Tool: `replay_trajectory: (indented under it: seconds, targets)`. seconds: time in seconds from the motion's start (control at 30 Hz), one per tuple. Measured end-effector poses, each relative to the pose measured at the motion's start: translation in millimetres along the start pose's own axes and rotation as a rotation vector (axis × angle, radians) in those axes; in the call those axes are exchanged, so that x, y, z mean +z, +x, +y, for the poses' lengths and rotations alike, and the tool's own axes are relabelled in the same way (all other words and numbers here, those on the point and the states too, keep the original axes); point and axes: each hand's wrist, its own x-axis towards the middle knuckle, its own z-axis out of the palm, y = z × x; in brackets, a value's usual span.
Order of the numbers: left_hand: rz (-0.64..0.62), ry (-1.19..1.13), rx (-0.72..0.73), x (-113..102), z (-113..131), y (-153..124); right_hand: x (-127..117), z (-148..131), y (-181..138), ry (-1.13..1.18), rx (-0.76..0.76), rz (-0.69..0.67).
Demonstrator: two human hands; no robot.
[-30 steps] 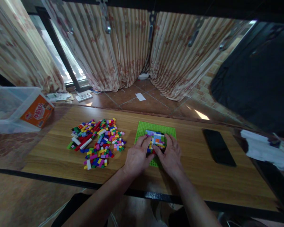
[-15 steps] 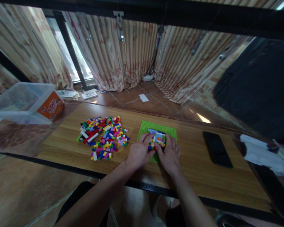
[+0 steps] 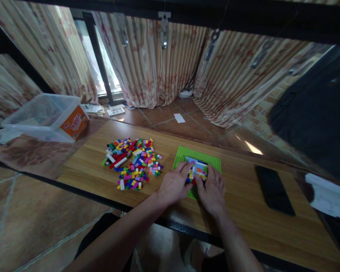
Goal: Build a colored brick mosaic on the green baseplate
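A green studded baseplate lies on the wooden table, with a low build of multicoloured toy bricks on it. My left hand grips the build's left side, fingers bent over its edge and thumb at the near side. From the right, my right hand closes around the other side, its thumb on the near edge. Between the hands the top of the build shows light blue, white, orange and yellow bricks. My fingers and palms hide its sides and the near part of the baseplate.
A heap of loose toy bricks spreads over the table to the left. Beyond it stands a clear plastic bin with an orange label. A black phone lies at the right, near white papers. Curtains hang behind.
The whole scene has shifted to the right in the picture as my head turned left. Both hands stay on the brick build, with little visible change in their grip.
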Motion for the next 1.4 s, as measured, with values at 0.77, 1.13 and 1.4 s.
replay_trajectory:
  seconds: [0.77,1.13,1.4]
  targets:
    - [0.101,-0.128,-0.009,-12.2,0.9,-12.7,7.5,8.5,-7.9,-0.127,-0.072,-0.021]
    - [0.582,-0.023,-0.357,-84.9,-72.3,-3.0,4.7,17.7,-0.1,-0.099,-0.057,-0.015]
    - [0.65,0.167,-0.661,-134.2,-116.5,-19.7,1.8,19.9,12.1,-0.069,0.014,-0.016]
